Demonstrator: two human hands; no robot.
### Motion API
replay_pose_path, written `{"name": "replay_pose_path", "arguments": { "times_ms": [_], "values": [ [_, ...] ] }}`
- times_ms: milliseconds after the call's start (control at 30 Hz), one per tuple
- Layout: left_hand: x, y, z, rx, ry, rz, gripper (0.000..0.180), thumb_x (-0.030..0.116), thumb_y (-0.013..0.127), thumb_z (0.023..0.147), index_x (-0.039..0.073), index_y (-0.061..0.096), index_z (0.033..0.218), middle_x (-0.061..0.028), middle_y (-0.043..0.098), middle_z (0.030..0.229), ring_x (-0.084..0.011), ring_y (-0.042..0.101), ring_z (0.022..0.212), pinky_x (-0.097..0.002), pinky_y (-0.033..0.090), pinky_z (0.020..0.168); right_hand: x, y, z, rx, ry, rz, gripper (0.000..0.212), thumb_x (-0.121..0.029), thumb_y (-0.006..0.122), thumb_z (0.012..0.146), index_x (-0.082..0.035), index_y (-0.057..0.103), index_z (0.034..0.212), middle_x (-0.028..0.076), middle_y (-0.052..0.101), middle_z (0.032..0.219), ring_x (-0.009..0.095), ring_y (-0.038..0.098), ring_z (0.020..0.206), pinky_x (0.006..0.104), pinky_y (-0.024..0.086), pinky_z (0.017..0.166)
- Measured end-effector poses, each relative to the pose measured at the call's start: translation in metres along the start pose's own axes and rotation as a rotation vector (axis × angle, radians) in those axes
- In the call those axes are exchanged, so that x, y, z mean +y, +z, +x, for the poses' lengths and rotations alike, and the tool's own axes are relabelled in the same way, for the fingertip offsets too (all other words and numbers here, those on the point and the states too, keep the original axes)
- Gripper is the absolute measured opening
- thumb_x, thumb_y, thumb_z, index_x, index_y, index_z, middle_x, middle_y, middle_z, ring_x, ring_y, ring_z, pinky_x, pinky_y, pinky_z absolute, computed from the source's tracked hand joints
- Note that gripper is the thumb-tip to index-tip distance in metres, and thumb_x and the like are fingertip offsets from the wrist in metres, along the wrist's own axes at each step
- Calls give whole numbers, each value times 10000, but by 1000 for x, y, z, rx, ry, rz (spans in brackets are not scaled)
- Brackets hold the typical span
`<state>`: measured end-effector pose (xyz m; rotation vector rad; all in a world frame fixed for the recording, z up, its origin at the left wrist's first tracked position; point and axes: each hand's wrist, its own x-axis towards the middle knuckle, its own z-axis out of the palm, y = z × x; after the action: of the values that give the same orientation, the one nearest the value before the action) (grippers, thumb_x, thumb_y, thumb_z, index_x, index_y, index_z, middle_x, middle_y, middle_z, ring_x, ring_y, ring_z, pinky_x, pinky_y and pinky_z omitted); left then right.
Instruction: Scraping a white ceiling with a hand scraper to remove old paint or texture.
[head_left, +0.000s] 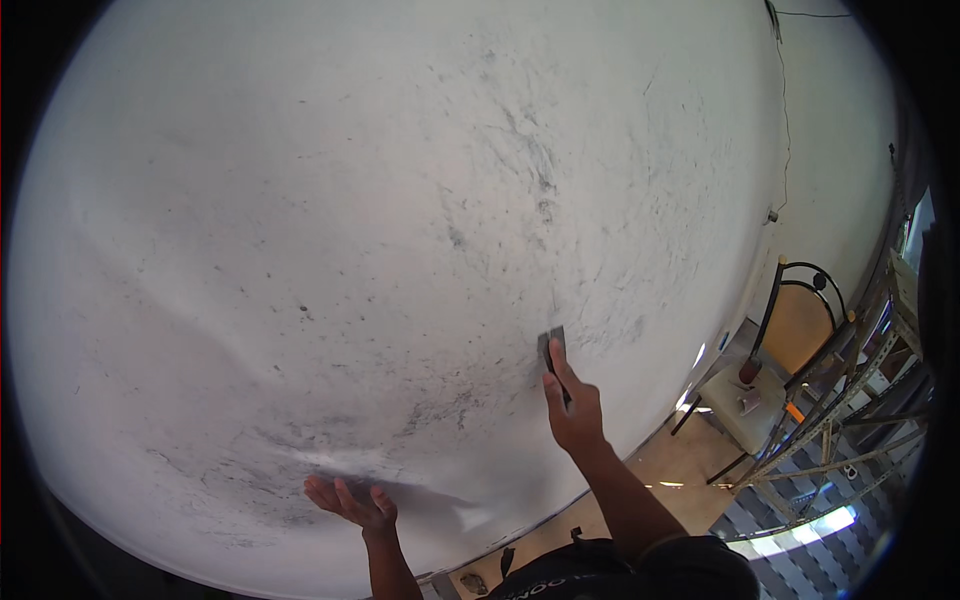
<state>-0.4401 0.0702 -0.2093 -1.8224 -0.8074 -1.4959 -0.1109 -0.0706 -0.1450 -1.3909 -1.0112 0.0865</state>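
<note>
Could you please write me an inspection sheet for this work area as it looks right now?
Surface: white wall, marked with dark scuffs and specks, densest right of centre and low down.
Job's things: small dark flat scraper, pressed against the wall.
Clutter: small objects on the floor at the wall's foot, too small to identify.
Hands: right hand holds the scraper; left hand is open, palm up, near the wall and holding nothing.
Cables: thin dark wire running down the wall at upper right.
Surroundings: metal-framed chair with a pale seat, and a metal frame rack at right.
</note>
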Motion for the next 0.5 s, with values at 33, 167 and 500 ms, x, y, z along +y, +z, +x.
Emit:
{"name": "replay_pose_path", "arguments": {
  "times_ms": [33, 167, 500],
  "values": [
    [4, 2, 0, 1, -3, -1, 605, 481, 373, 1054, 41, 374, 1470, -288, 245, 1602, -473, 205, 1493, -633, 172, 1185, -10, -7, 10, -31, 35, 6, 513, -164, 558, 1022, -100, 430, 1515, 270, 693, 1045, 256, 562, 582, 316, 501, 639],
    [18, 8, 3, 4, 1, 16, 561, 451, 389, 1054, 45, 397, 1441, -284, 314, 1574, -482, 233, 1478, -628, 204, 1176, 6, -14, -6, -76, -24, -74, 515, -186, 560, 1019, -186, 439, 1520, 236, 588, 690, 259, 474, 518, 312, 471, 592],
    [20, 17, 0, 3, 10, 153, 533, 441, 382, 1059, 36, 453, 1398, -276, 380, 1543, -459, 274, 1467, -615, 243, 1164, 21, -7, -11, -109, 18, -53, 489, -169, 551, 1029, -93, 456, 1502, 147, 641, 741, 118, 427, 582, 265, 446, 603]
  ]
}}
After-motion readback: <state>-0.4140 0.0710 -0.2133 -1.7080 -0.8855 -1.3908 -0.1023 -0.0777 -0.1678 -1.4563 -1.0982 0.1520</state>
